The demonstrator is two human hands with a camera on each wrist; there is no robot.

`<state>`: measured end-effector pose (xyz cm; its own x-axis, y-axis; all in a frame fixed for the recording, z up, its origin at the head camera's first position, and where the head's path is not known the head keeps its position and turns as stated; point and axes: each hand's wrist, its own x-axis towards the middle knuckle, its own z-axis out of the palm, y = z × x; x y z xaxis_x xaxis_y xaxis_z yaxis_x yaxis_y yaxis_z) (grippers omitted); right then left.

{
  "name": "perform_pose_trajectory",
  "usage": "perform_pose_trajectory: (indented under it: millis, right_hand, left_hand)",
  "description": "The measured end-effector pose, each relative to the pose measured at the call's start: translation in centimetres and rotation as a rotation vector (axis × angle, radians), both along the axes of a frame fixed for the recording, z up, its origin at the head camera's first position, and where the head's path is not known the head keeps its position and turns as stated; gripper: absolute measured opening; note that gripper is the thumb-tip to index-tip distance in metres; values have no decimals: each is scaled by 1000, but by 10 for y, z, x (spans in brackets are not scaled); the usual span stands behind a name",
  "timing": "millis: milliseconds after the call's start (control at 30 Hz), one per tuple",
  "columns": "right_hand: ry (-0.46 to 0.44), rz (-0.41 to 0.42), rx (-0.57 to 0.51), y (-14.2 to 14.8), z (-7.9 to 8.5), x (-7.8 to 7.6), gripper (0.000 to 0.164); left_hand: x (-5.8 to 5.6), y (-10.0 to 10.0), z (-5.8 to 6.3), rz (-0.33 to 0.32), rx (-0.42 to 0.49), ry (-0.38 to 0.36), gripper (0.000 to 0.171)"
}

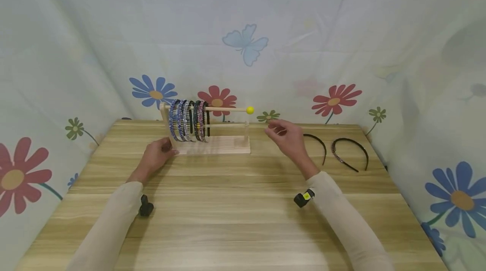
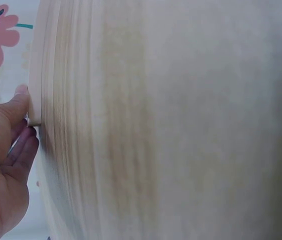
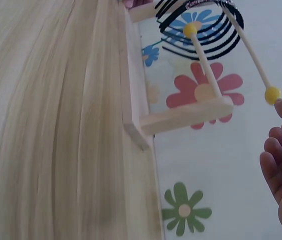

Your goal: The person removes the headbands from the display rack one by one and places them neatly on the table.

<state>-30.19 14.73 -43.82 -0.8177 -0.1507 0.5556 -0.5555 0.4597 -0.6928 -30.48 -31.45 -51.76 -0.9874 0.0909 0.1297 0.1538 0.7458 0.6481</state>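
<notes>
A wooden headband rack (image 1: pixel 212 146) stands toward the back of the table, several glittery headbands (image 1: pixel 187 121) hanging on its upper rod near the left post. My left hand (image 1: pixel 156 155) holds the left end of the rack's base. In the left wrist view the thumb (image 2: pixel 18 102) lies on one face of that end and the fingers are bent on the other side. A yellow ball (image 1: pixel 250 110) caps the upper rod. To the right of it, my right hand (image 1: pixel 286 136) is raised with loosely bent fingers and nothing in them.
Two dark headbands lie on the table (image 1: pixel 243 207) at the right: a plain black one (image 1: pixel 320 144), partly hidden by my right hand, and one with a glittery section (image 1: pixel 338 157). A flower-printed curtain (image 1: pixel 296 64) hangs close behind the table's back edge.
</notes>
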Motion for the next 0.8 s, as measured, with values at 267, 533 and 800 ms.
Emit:
perform_pose_trajectory:
  millis: [267,533,800]
  right_hand:
    - [10,68,-49,-40,5,2,28]
    - [-34,136,-77,-83,3,6,27]
    - [-127,174,-47,-119,3,7,32]
  left_hand:
    - [0,0,2,7,2,4,55]
    - [-1,1,2,7,5,7,54]
    - [0,0,1,7,-5,14,55]
